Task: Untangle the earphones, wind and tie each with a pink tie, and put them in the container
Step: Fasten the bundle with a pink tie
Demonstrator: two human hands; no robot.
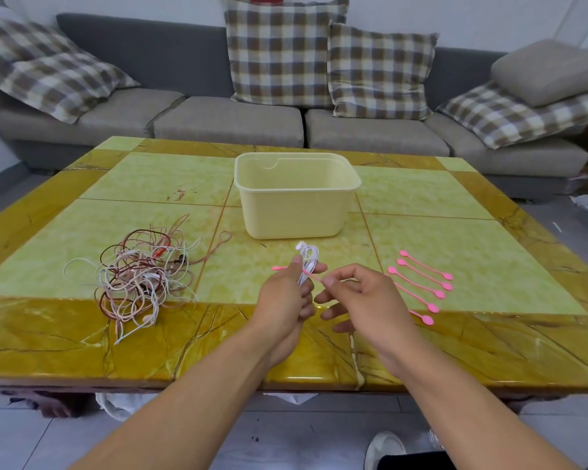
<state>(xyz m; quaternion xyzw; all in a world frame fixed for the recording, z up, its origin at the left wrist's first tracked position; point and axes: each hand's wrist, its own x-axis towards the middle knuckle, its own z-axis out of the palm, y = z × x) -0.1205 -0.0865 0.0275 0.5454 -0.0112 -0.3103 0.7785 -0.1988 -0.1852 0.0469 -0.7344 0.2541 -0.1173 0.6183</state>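
A grey sofa point(231, 120) with checked cushions point(279, 52) stood behind the table point(82, 334), a yellow-green marbled top with darker amber borders. The pale yellow container point(296, 195) sat upright near the table's centre, its opening upward; no contents were visible inside it from this angle.

To the left of centre, a tangle of earphones point(140, 276) in white, pink and brown cords lay on the table, well apart from the container. To the right, five spare pink ties point(421, 283) lay side by side in a row, the nearest partly hidden behind the right hand.

The left hand point(285, 300) was held above the near edge of the table, its fingers curled round a wound white earphone point(307, 259), the coil projecting upward from the fist. A pink tie point(299, 271) ran crosswise at the coil; one end projected to the left of the left hand. The right hand point(360, 300) pinched the other end of that tie between thumb and forefinger, the remaining fingers loosely spread.
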